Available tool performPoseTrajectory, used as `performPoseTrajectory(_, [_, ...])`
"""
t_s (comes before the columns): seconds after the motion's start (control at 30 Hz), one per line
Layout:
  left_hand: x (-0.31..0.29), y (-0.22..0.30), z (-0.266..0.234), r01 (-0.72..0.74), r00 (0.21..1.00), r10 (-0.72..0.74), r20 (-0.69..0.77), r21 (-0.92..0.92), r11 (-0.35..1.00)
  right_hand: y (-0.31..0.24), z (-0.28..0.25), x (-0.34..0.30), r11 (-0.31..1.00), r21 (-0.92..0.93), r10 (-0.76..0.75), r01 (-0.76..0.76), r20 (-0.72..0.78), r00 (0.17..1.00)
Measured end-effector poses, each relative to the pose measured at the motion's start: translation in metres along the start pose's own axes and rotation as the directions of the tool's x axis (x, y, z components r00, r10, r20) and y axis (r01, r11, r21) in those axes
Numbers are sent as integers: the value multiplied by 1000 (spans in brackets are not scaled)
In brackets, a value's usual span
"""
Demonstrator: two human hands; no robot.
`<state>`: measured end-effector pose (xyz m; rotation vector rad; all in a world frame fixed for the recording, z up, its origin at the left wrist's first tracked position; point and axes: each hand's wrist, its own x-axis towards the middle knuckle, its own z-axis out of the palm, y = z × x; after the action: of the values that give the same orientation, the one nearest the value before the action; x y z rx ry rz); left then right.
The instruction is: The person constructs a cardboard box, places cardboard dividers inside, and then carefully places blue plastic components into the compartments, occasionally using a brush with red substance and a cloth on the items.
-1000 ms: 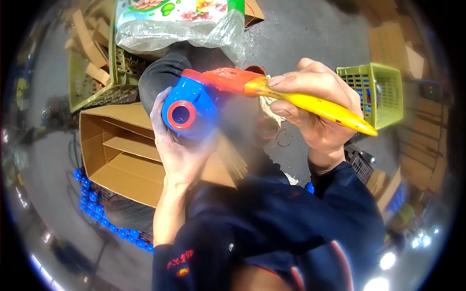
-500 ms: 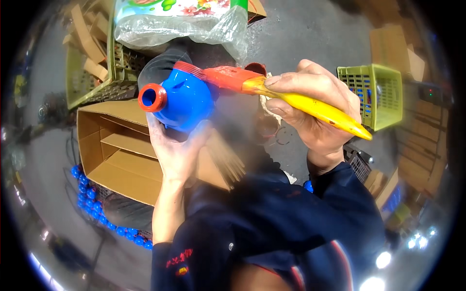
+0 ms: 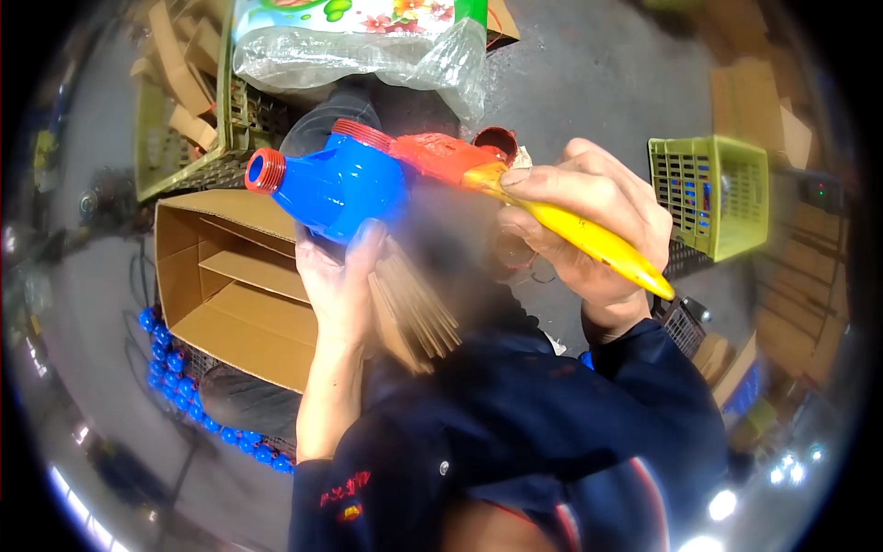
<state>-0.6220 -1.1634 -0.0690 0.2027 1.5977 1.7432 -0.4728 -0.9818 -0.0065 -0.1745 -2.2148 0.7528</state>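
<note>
- Head view, L hand (image 3: 336, 276): grips blue body (image 3: 345, 189) from below; thumb up on its lower R side, other fingers mostly hidden behind/under it.
- Blue body: rounded, glossy, held up in front of wearer, L of pic. centre; 2 red threaded necks visible, 1 upper neck (image 3: 361, 134) facing up, 1 side neck (image 3: 267, 171) pointing L w/ its opening showing.
- R hand (image 3: 598, 212): pinches brush (image 3: 589, 241) btwn thumb & fingers; yellow handle slants down to R, its end past the palm.
- Brush head (image 3: 437, 155): coated red, tip at R edge of upper neck, appears to touch.
- Red-rimmed container (image 3: 497, 143): just behind brush head, partly hidden; contents can't be made out.
- Open carton (image 3: 244, 322): L of L hand, cardboard dividers inside.
- Blue round pieces (image 3: 175, 377): in a curved row beside/below carton.
- L crate (image 3: 221, 152): yellow-green, holds cardboard strips (image 3: 179, 69).
- R crate (image 3: 741, 198): same colour, well apart from R hand; some blue seen thru slots.
- Clear-edged plastic pack (image 3: 359, 55): top of view, beyond blue body.
- Cardboard piece w/ ridged edge (image 3: 414, 313): blurred, just below L thumb, nr dark jacket (image 3: 524, 405).
</note>
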Motion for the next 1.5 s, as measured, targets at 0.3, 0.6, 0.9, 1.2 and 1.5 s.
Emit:
performPoseTrajectory(0.3, [13, -11, -12, 210, 978, -194, 82, -312, 927, -1, 8, -3, 997, -14, -80, 80, -22, 997])
performPoseTrajectory(0.6, [17, -13, -30, 351, 934, -248, 257, -536, 768, 1, 20, -6, 995, -67, -77, 74, -46, 996])
performPoseTrajectory(0.9, [17, -2, -57, -57, 998, 60, -3, -382, 922, 150, 70, -119, 716, -243, 683, -654, 52, 728])
performPoseTrajectory(1.2, [-3, 7, -65, -382, 906, 353, -234, -91, 920, 280, 138, -234, 531, -430, 840, -730, 151, 522])
performPoseTrajectory(1.5, [-15, 4, -75, -361, 917, 339, -209, -79, 929, 220, 111, -183, 485, -495, 849, -721, 67, 524])
